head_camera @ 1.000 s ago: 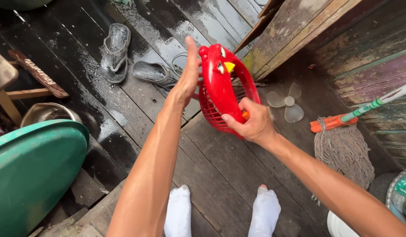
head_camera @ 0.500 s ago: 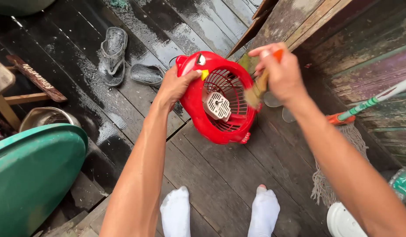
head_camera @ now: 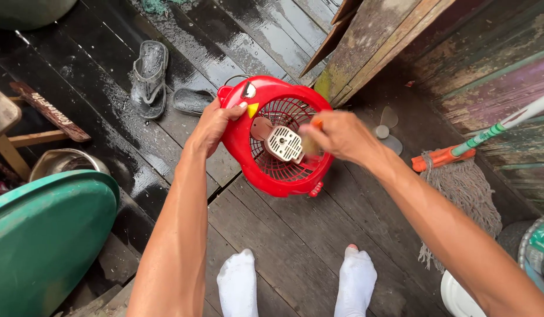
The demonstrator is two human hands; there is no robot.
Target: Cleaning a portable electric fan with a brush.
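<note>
Item: red plastic fan housing [head_camera: 276, 138], bird-faced, held in the air above the wooden plank floor [head_camera: 284, 235], grille cavity facing up.

Left hand [head_camera: 212, 124]: fingers wrapped over the housing's left rim, thumb by the yellow beak; firm hold.

Right hand [head_camera: 341, 134]: fingers closed around a small brush [head_camera: 312, 140] with an orange handle end, bristles down inside the grille, just right of the pale motor mount [head_camera: 284, 144].

Progress, as judged: blade already off, since a clear fan blade [head_camera: 388, 130] lies on the floor beyond the right knuckles; brushing of the grille appears under way, extent of cleaned area not determinable.

Obscured: brush bristles blurred; handle mostly hidden in the fist; the housing's far side and underside out of sight. Mop [head_camera: 460, 176] at right partly cut off; sandals [head_camera: 151, 76] beyond the left hand, wet.
</note>
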